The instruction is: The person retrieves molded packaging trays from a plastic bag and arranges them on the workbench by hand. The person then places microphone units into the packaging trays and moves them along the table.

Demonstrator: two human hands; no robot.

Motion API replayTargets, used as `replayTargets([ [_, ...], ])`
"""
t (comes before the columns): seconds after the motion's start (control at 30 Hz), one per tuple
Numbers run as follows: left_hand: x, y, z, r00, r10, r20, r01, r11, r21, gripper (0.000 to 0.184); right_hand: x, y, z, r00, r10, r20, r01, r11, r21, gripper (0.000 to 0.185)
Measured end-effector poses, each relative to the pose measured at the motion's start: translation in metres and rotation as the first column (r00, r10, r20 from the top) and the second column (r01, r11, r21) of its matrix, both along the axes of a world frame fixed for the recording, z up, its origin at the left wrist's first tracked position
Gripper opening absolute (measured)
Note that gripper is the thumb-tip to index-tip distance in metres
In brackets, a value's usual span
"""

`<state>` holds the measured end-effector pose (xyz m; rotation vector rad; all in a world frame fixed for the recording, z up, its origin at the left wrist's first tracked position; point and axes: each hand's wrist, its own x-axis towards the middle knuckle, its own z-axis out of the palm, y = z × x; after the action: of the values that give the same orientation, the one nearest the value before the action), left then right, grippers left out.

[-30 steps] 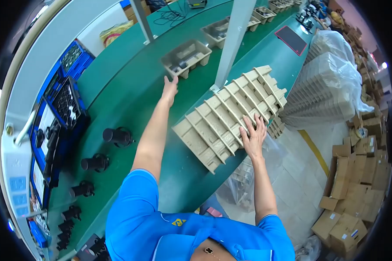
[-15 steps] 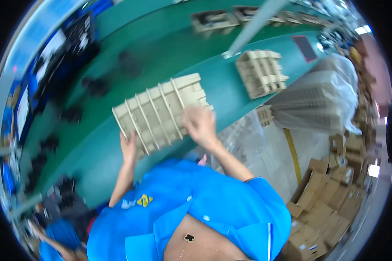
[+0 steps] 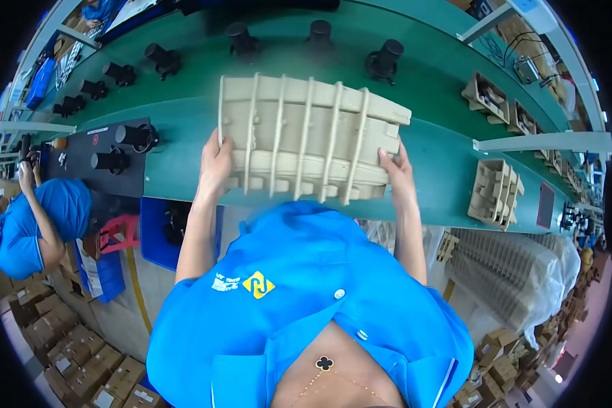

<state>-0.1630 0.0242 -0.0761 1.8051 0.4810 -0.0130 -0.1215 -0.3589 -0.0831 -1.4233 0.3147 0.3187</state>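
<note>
A stack of beige moulded pulp trays [image 3: 296,139] is held over the near edge of the green bench, its ribbed side facing up. My left hand [image 3: 215,164] grips the stack's left end, thumb on the near corner. At the right end, my right hand [image 3: 399,173] has its thumb on top and its fingers around the side, partly hidden. Beyond the stack, black cylindrical devices [image 3: 385,60] stand in a spaced row on the green surface. A smaller stack of similar trays [image 3: 494,194] sits on the bench to my right.
Filled trays [image 3: 486,96] line the far right. Plastic-wrapped stacked trays [image 3: 513,272] stand beside the bench at right. A blue bin [image 3: 158,238] is below the bench at left. A co-worker in blue [image 3: 44,217] is at far left, near a black mat [image 3: 130,178] with more devices.
My view has swung left and levelled. The tray stack has turned from slanted to nearly level. My right hand has moved from the stack's near right side to grip its right end.
</note>
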Motion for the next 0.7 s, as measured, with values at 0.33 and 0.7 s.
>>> replayTargets([
  [0.33, 0.002, 0.108, -0.081, 0.977, 0.11, -0.184, -0.028, 0.916, 0.4, 0.045, 0.02, -0.021, -0.087, 0.98, -0.141, -0.143, 0.143, 0.99, 0.007, 0.066],
  [0.7, -0.012, 0.156, -0.08, 0.955, 0.276, -0.108, -0.098, 0.638, 0.764, 0.059, 0.029, -0.186, -0.083, 0.909, -0.346, -0.231, 0.307, 0.933, -0.19, 0.073],
])
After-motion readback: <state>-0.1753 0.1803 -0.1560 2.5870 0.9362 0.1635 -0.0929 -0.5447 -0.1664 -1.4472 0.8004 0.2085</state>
